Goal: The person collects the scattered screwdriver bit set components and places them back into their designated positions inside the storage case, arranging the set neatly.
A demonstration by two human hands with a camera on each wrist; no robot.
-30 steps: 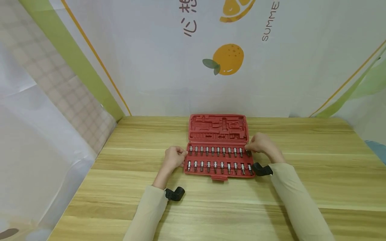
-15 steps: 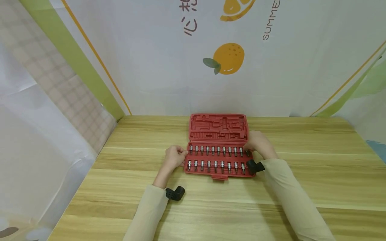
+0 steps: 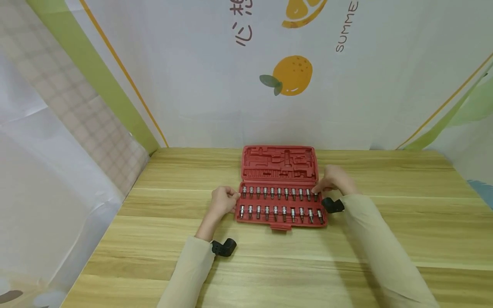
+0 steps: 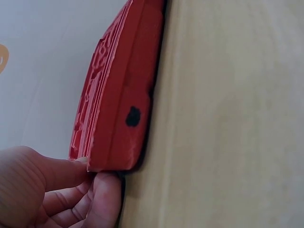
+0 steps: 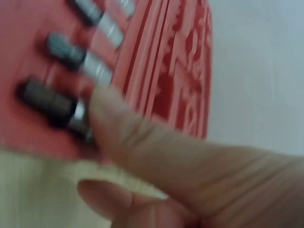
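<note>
A red plastic case (image 3: 277, 200) lies unfolded on the wooden table, with two rows of silver bit sockets (image 3: 275, 211) in its near half. My left hand (image 3: 222, 200) pinches the case's left edge. In the left wrist view, the thumb (image 4: 61, 173) is on the rim and the fingers are below it against the end wall. At the far right of the back row my right hand (image 3: 334, 179) touches the last bit socket (image 5: 50, 104). Its thumb (image 5: 142, 137) presses the socket's silver end, while the other fingers lie apart from it, beyond the case's edge. That view is blurred.
The case's lid (image 3: 279, 159), with moulded hollows, leans back toward a white printed cloth (image 3: 208, 102). A latch (image 3: 280, 227) juts from the front edge. Black wrist cameras (image 3: 224, 247) sit on both wrists. The wooden table (image 3: 285, 273) spreads out around the case.
My right hand first shifted left over the corner of the back row, then drew back slightly right, uncovering the last bit socket. The left hand stays on the case's edge.
</note>
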